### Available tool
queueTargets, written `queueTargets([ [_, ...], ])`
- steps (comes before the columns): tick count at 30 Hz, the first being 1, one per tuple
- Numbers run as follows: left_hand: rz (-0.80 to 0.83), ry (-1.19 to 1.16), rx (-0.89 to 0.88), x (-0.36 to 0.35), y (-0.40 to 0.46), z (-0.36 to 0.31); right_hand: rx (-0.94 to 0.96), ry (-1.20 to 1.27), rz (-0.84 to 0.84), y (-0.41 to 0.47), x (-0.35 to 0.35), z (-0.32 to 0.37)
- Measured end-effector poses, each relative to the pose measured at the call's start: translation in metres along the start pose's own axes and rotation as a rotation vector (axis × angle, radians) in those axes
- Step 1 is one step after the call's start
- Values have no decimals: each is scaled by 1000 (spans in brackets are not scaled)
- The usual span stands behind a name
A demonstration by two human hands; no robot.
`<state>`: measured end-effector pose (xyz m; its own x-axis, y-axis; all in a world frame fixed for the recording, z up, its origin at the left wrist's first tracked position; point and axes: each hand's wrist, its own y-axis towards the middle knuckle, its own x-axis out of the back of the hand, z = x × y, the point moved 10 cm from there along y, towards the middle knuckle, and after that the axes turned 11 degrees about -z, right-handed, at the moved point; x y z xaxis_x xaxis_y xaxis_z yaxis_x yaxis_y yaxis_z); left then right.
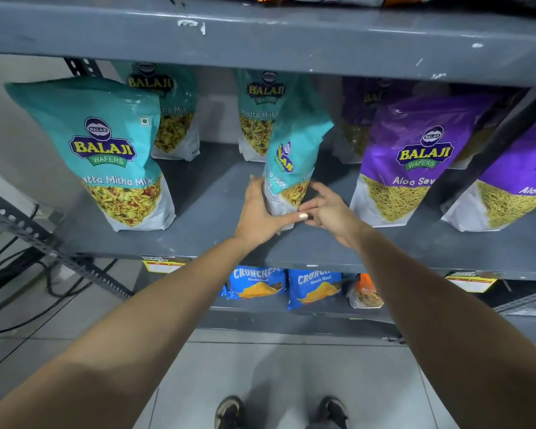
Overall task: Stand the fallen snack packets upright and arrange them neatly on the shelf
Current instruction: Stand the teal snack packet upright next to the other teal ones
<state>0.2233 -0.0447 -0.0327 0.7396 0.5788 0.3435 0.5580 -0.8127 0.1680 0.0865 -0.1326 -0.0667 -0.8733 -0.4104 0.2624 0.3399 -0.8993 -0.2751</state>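
A teal Khatta Mitha Mix packet (291, 159) stands turned sideways at the middle of the grey shelf (211, 218). My left hand (260, 212) grips its lower left side and my right hand (328, 212) holds its lower right side. Another teal packet (106, 150) stands upright at the front left. Two more teal packets (171, 113) (259, 116) stand at the back. Purple Aloo Sev packets (412, 159) (514, 193) stand upright at the front right, with others behind them in shadow.
The grey shelf above (260, 35) overhangs the packet tops. On the shelf below lie blue Crunchex packets (256, 281) and an orange packet (364, 291). A perforated metal upright (44, 236) and cables (13, 292) are at the left. My shoes (279, 411) stand on the tiled floor.
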Motion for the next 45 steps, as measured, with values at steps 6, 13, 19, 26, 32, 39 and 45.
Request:
queueTargets([
  [6, 37, 192, 1, 23, 21, 14, -60, 30, -115, 13, 13, -1],
  [13, 230, 276, -35, 30, 39, 7, -42, 61, -73, 30, 2, 15],
  [19, 181, 189, 1, 44, 45, 13, -45, 57, 12, 27, -12, 15],
  [26, -37, -74, -19, 53, 43, -13, 64, 83, 103, 30, -18, 22],
  [32, -86, -79, -120, 59, 52, -32, 126, 96, 32, 24, -13, 25],
  [39, -172, -287, -79, 87, 62, -47, 111, 84, 94, 25, -8, 21],
  [45, -241, -375, -97, 107, 72, -73, 142, 130, 28, 21, -4, 19],
])
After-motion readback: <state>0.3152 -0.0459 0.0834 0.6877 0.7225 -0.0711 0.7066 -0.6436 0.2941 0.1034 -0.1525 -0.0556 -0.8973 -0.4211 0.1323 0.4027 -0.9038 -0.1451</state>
